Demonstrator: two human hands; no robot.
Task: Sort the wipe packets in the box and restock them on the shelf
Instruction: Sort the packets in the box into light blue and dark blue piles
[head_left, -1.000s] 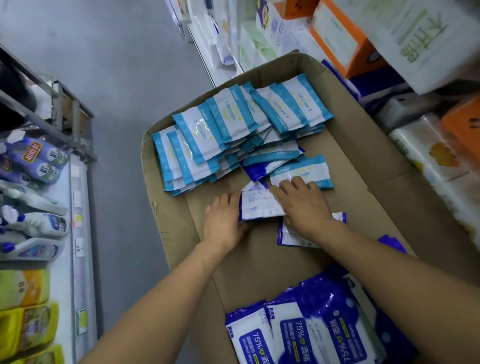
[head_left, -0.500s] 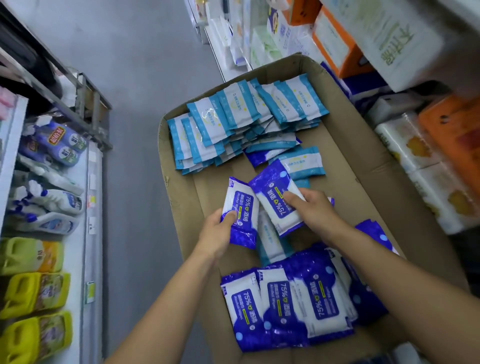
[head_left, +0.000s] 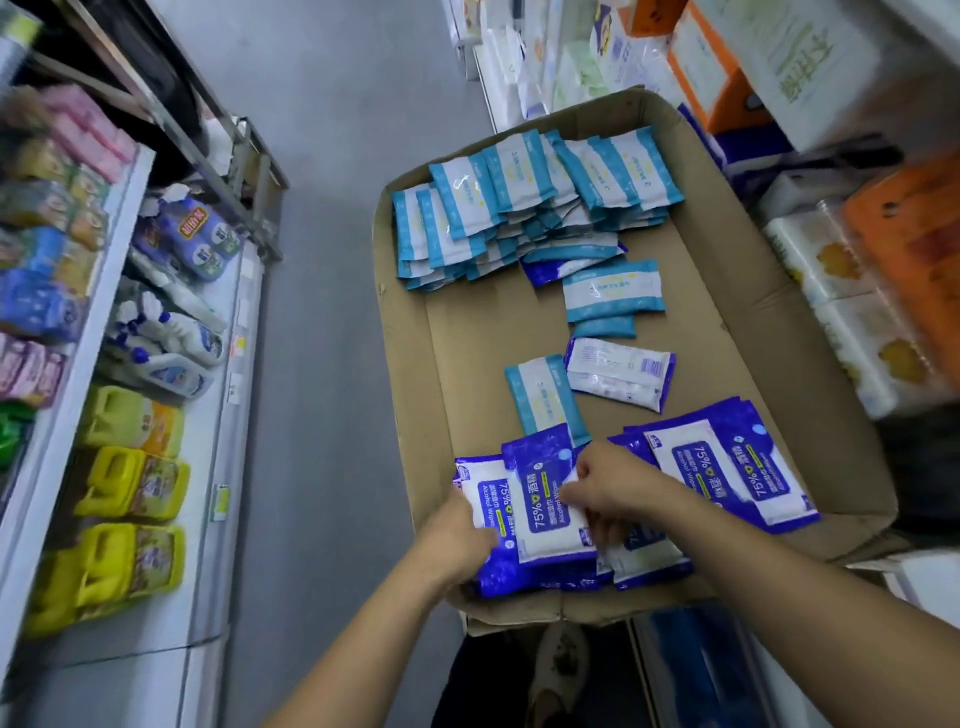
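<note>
A shallow cardboard box (head_left: 410, 364) holds wipe packets. Several light-blue packets (head_left: 524, 202) are fanned along its far end. Dark-blue alcohol wipe packets (head_left: 727, 467) lie at the near end. My left hand (head_left: 457, 540) grips one dark-blue packet (head_left: 485, 501) at the near left corner. My right hand (head_left: 613, 493) pinches a second dark-blue packet (head_left: 545, 499) lying over it. In the middle lie a loose light-blue packet (head_left: 543, 397), a face-down white-backed packet (head_left: 621, 371) and another light-blue one (head_left: 613, 291).
A shelf (head_left: 104, 291) on the left carries yellow jugs (head_left: 130, 483) and white spray bottles (head_left: 161, 332). Shelves on the right hold tissue packs (head_left: 852, 306) and orange cartons (head_left: 919, 249). Grey aisle floor (head_left: 322, 260) runs between. My shoe (head_left: 561, 670) shows below the box.
Both hands carried the two dark-blue packets from the box's middle down to the near left corner, onto the dark-blue pile. The camera view tilted back toward me.
</note>
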